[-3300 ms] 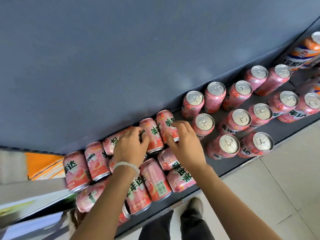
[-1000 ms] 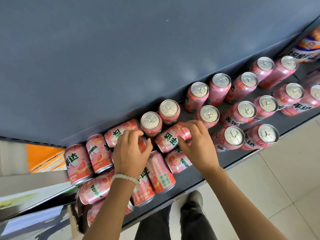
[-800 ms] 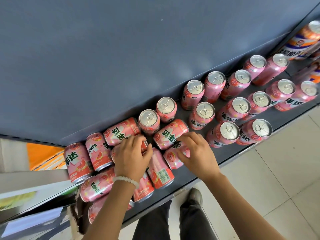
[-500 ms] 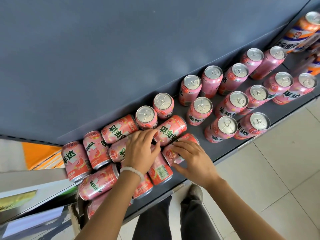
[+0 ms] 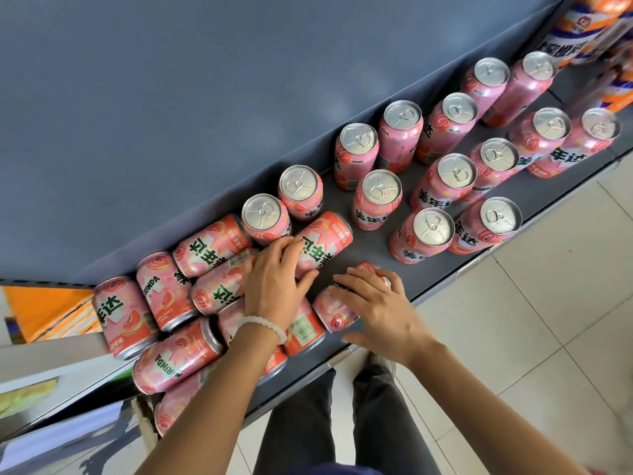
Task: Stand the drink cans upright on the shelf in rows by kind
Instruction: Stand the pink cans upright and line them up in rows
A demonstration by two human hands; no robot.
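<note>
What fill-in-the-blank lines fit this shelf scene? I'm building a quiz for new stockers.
1. The can under the right hand lies on its ____.
2. The left hand wears a white ____ at the wrist.
3. The cans standing upright are mainly ____ in colour.

Missing: side; bracelet; pink
</note>
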